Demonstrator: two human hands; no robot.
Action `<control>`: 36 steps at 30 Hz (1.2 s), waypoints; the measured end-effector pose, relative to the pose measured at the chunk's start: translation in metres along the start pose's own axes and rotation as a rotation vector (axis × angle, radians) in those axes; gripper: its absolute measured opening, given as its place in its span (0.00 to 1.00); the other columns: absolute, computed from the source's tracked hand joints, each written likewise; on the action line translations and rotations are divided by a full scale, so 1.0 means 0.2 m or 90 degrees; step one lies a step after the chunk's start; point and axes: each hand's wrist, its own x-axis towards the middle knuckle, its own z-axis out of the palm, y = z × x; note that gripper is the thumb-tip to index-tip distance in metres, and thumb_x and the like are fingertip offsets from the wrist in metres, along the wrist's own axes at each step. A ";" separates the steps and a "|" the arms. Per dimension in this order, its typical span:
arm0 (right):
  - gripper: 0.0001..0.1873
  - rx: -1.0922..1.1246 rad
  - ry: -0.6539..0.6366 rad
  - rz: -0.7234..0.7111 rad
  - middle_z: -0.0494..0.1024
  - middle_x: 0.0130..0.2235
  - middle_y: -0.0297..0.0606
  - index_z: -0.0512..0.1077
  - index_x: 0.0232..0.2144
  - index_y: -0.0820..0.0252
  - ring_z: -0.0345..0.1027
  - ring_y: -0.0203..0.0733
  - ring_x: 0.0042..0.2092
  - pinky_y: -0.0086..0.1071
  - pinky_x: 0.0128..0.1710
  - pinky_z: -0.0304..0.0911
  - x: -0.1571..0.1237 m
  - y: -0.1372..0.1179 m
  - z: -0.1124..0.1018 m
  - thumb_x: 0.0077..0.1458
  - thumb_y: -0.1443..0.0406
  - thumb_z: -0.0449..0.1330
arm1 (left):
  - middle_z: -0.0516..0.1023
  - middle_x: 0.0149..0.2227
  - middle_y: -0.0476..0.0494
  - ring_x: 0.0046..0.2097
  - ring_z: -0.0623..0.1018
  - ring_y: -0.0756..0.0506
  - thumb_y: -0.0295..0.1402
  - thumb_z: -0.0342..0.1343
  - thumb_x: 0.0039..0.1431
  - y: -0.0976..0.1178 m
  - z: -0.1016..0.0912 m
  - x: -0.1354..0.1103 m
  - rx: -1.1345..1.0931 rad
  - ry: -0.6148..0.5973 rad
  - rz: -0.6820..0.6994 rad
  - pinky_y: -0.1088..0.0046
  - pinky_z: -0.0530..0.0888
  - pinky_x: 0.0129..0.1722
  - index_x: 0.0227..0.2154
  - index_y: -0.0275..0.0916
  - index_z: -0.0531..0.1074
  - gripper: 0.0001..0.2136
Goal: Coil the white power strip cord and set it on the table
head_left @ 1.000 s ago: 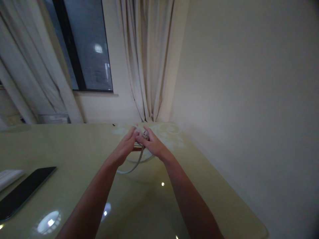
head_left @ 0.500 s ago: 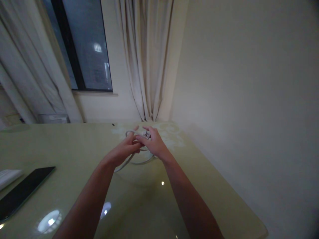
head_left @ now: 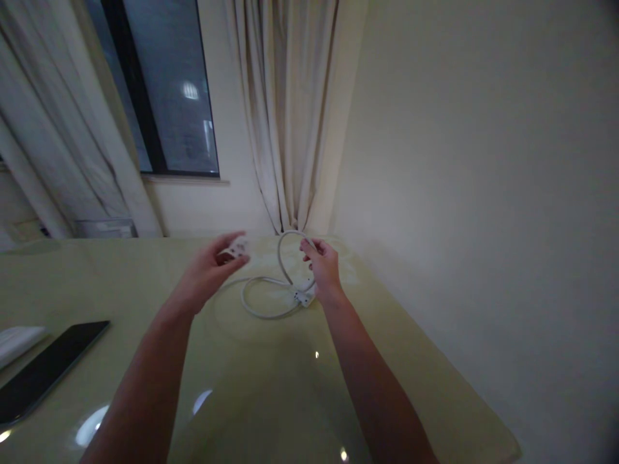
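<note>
A white cord (head_left: 264, 305) lies in a loop on the glossy pale green table (head_left: 271, 386) near its far right corner. My left hand (head_left: 209, 270) is closed on a small white block (head_left: 238, 247) at one end of the cord and holds it just above the table. My right hand (head_left: 321, 265) pinches an arched stretch of the same cord and lifts it off the surface. A white plug (head_left: 302, 297) on the cord rests on the table below my right wrist.
A black tablet (head_left: 46, 370) and a white object (head_left: 17, 341) lie at the table's left edge. Cream curtains (head_left: 285, 122) and a dark window (head_left: 164, 90) stand behind the table. A bare wall (head_left: 483, 193) runs along the right side.
My hands were pressed together over the bundled cord; they have drawn apart, left hand going left with the block, right hand lifting the cord, which now lies spread in an open loop.
</note>
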 end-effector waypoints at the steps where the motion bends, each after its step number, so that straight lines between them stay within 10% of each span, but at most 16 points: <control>1: 0.17 0.034 0.034 0.005 0.79 0.30 0.33 0.78 0.32 0.60 0.63 0.34 0.28 0.29 0.27 0.53 0.01 0.00 -0.01 0.45 0.54 0.72 | 0.82 0.45 0.41 0.40 0.80 0.45 0.40 0.72 0.47 -0.01 -0.01 0.02 -0.019 0.136 0.020 0.71 0.75 0.39 0.53 0.40 0.78 0.28; 4: 0.17 0.107 0.111 0.001 0.76 0.28 0.31 0.78 0.31 0.61 0.56 0.31 0.27 0.29 0.26 0.48 0.03 0.00 -0.02 0.42 0.56 0.72 | 0.80 0.43 0.45 0.35 0.76 0.50 0.37 0.70 0.45 -0.06 -0.04 0.07 -0.096 0.386 0.013 0.77 0.70 0.33 0.49 0.40 0.77 0.25; 9: 0.14 0.192 0.125 -0.007 0.70 0.25 0.27 0.78 0.28 0.61 0.49 0.30 0.25 0.31 0.25 0.41 0.02 -0.03 0.00 0.40 0.58 0.72 | 0.77 0.39 0.49 0.33 0.73 0.51 0.35 0.72 0.38 -0.07 -0.07 0.09 -0.149 0.414 -0.094 0.77 0.65 0.30 0.49 0.42 0.74 0.30; 12: 0.12 0.248 0.093 -0.034 0.64 0.23 0.25 0.77 0.26 0.60 0.47 0.30 0.25 0.31 0.25 0.41 0.01 -0.07 0.00 0.42 0.58 0.71 | 0.76 0.38 0.48 0.33 0.72 0.49 0.41 0.73 0.41 -0.05 -0.05 0.05 -0.048 0.260 -0.082 0.74 0.65 0.30 0.52 0.41 0.74 0.32; 18: 0.13 0.334 0.065 -0.044 0.64 0.24 0.24 0.78 0.33 0.59 0.48 0.30 0.24 0.31 0.25 0.49 0.01 -0.16 -0.05 0.49 0.56 0.71 | 0.77 0.38 0.48 0.38 0.76 0.44 0.46 0.69 0.53 -0.08 0.04 -0.03 0.119 -0.429 -0.087 0.70 0.70 0.36 0.53 0.44 0.75 0.25; 20: 0.14 0.331 0.055 -0.043 0.64 0.25 0.24 0.79 0.35 0.58 0.49 0.31 0.24 0.31 0.26 0.52 0.01 -0.19 -0.07 0.52 0.56 0.70 | 0.77 0.38 0.49 0.38 0.76 0.44 0.43 0.68 0.53 -0.10 0.12 -0.04 0.184 -0.540 -0.081 0.71 0.71 0.35 0.53 0.45 0.75 0.24; 29: 0.09 0.302 0.029 -0.099 0.71 0.29 0.29 0.79 0.36 0.56 0.54 0.32 0.26 0.31 0.28 0.59 -0.03 -0.26 -0.08 0.58 0.58 0.65 | 0.83 0.48 0.43 0.46 0.81 0.38 0.31 0.69 0.44 -0.33 0.50 -0.14 0.469 -0.637 -0.044 0.65 0.75 0.43 0.54 0.46 0.77 0.29; 36: 0.08 0.321 -0.043 -0.132 0.69 0.28 0.28 0.79 0.33 0.56 0.52 0.31 0.27 0.28 0.27 0.56 -0.07 -0.30 -0.06 0.54 0.58 0.68 | 0.82 0.45 0.37 0.44 0.82 0.38 0.42 0.61 0.60 -0.22 0.37 -0.05 0.352 -0.390 0.008 0.60 0.77 0.44 0.41 0.39 0.76 0.13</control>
